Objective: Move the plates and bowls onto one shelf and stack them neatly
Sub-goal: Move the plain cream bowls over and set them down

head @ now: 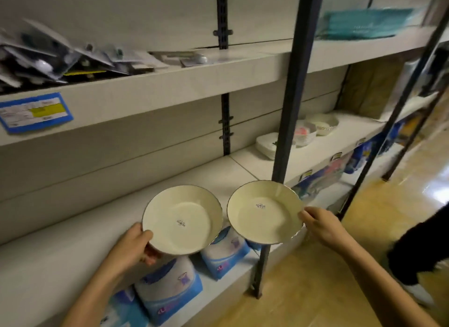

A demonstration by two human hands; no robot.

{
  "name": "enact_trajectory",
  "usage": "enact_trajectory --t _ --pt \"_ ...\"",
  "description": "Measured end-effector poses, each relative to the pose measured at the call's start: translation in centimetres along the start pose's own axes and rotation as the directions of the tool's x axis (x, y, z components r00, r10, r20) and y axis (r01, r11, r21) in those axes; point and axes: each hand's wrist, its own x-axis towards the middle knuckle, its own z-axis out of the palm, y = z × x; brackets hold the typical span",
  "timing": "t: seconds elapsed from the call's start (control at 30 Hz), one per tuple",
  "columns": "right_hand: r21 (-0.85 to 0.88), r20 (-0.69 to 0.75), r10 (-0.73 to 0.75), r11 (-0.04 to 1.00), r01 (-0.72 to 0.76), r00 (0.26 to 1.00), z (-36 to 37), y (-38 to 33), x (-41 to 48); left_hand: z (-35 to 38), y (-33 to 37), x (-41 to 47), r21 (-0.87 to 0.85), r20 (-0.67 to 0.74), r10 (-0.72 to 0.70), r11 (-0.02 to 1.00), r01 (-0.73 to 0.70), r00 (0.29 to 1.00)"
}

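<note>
Head: left hand (131, 244) grips cream bowl (184, 212), right hand (320, 225) second bowl (264, 219); both dark-rimmed, stickered.

Left bowl (182, 219): cream, smooth, glossy glaze, ceramic by the look; thin dark rim.
Right bowl (264, 211): same glossy cream finish, same dark rim.
Stickers (181, 222): small, white, matt paper, one inside each bowl.
Shelf (73, 232): off-white, smooth, matt.
Post (291, 107): dark blue painted metal, dull sheen.
Rail (225, 122): dark slotted metal.
Packs (170, 290): blue-and-white plastic film, soft, slightly shiny.
Blister packs (48, 59): clear glossy plastic; blurred.
Label (35, 111): printed paper or card, blue border.
Plates (266, 145): white, smooth.
Floor (315, 290): wood-look, polished, reflects light.
</note>
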Motion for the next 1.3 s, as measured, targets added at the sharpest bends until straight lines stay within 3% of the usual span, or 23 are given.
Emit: enact_trajectory --t 0.37,0.83,1.3 --pt "0.016 -0.084 0.076 0.997 -0.075 0.994 -12.3 14.0 1.1 15.5 9.2 -1.2 0.058 0.078 0.016 0.998 -0.021 0.997" --pt "0.051 -0.177 0.196 0.980 -0.190 0.964 -19.7 22.6 6.8 27.5 18.3 3.3 0.041 0.209 0.101 0.993 -0.112 0.973" --pt "0.007 -0.043 0.115 0.993 -0.115 0.992 -28.0 28.4 26.5 37.7 27.2 14.9 -0.063 0.124 0.075 0.996 -0.068 0.989"
